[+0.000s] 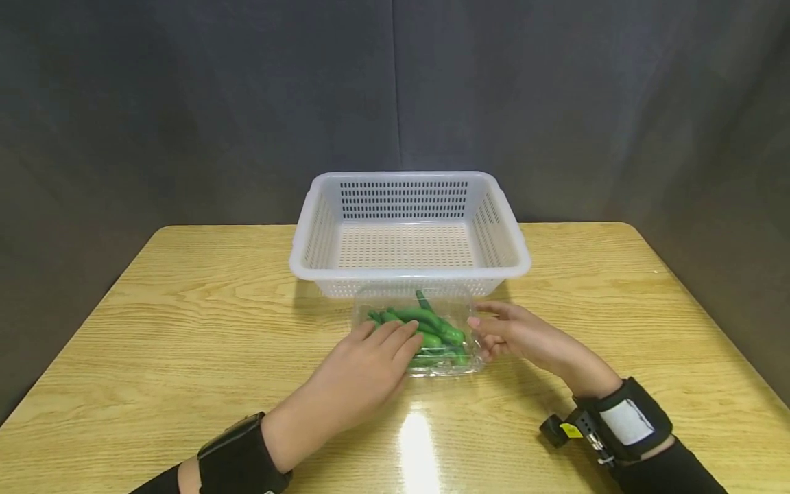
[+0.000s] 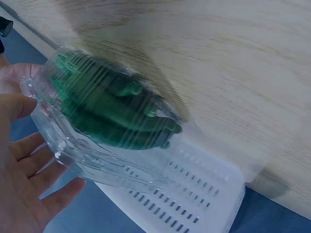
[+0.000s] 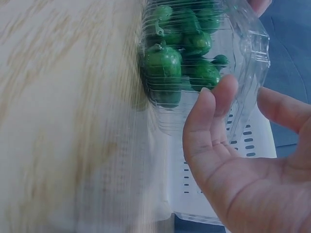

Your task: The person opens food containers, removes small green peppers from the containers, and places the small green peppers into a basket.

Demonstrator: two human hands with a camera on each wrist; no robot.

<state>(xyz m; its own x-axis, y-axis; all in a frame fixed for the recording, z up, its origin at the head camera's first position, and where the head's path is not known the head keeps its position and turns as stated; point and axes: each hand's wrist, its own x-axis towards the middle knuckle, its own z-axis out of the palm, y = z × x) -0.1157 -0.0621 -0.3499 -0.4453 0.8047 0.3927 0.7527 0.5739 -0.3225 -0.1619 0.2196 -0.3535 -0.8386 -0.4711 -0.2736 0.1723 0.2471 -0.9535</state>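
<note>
A clear plastic clamshell box (image 1: 441, 371) holding several long green peppers (image 1: 426, 318) sits on the table, in front of a white basket. Across its lid at the left, the left hand (image 1: 364, 363) lies with fingers extended. The left wrist view has these fingers spread over the lid, with the thumb at the box's near edge. At the box's right end, the right hand (image 1: 521, 336) holds the side between thumb and bent fingers. Through the plastic in the right wrist view, the thick stem ends of the peppers (image 3: 165, 63) show.
The white perforated basket (image 1: 410, 273) stands right behind the box, with nothing in it. Both rest on a wooden table (image 1: 185, 329). A dark grey curtain (image 1: 247, 103) hangs behind. Each wrist wears a black strap (image 1: 626, 418).
</note>
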